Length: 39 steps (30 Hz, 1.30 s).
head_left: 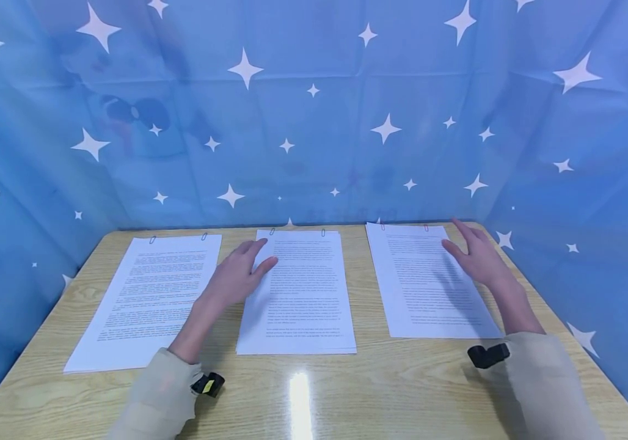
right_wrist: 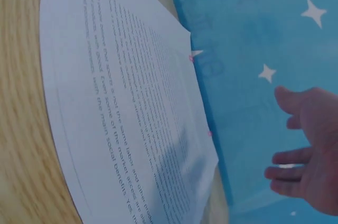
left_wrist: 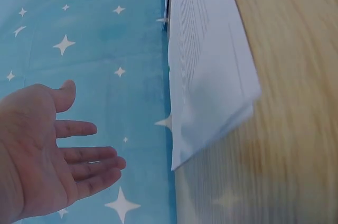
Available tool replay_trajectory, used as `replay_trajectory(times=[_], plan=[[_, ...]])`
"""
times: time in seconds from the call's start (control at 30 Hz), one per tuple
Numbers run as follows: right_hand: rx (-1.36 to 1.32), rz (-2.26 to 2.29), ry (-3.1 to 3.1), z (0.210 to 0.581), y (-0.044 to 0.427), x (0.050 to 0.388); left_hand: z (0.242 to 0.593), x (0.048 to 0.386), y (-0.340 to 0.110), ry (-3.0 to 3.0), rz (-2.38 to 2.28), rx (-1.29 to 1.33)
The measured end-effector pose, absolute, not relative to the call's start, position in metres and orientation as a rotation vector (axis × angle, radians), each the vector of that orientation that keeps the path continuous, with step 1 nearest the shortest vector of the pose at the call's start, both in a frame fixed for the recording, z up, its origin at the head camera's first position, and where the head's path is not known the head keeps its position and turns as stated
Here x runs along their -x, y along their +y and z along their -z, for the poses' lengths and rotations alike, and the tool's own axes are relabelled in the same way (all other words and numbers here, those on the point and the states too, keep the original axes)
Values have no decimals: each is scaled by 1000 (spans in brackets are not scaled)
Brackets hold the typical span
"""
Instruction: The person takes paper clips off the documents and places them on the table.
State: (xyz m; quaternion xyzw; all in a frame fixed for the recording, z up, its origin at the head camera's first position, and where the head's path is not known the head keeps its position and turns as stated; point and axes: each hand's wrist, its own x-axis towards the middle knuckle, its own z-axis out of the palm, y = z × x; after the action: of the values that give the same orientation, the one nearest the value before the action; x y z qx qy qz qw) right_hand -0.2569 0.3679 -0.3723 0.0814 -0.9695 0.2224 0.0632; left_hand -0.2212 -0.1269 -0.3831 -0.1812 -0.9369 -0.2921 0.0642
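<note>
Three stacks of printed paper lie side by side, each with two paper clips on its far edge. My left hand (head_left: 239, 274) hovers at the left edge of the middle stack (head_left: 311, 293), fingers extended and thumb apart, holding nothing. Dark paper clips (head_left: 323, 232) sit on that stack. The left stack (head_left: 154, 299) has dark clips (head_left: 204, 236) too. Over the right edge of the right stack (head_left: 421, 284), my right hand (head_left: 481, 260) is spread and holds nothing. Red or pink clips (head_left: 426, 228) mark this one. Both wrist views show the hands apart from the paper.
The stacks rest on a light wooden table (head_left: 369, 385), which has a bright reflection near its front. A blue curtain with white stars (head_left: 314, 146) hangs behind the table and along both sides.
</note>
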Motion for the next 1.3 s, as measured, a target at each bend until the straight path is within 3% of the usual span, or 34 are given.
replay_trajectory(times=[1.3], plan=[[123, -743, -3279, 397, 407, 258, 404, 242, -19, -2895, 1319, 633]])
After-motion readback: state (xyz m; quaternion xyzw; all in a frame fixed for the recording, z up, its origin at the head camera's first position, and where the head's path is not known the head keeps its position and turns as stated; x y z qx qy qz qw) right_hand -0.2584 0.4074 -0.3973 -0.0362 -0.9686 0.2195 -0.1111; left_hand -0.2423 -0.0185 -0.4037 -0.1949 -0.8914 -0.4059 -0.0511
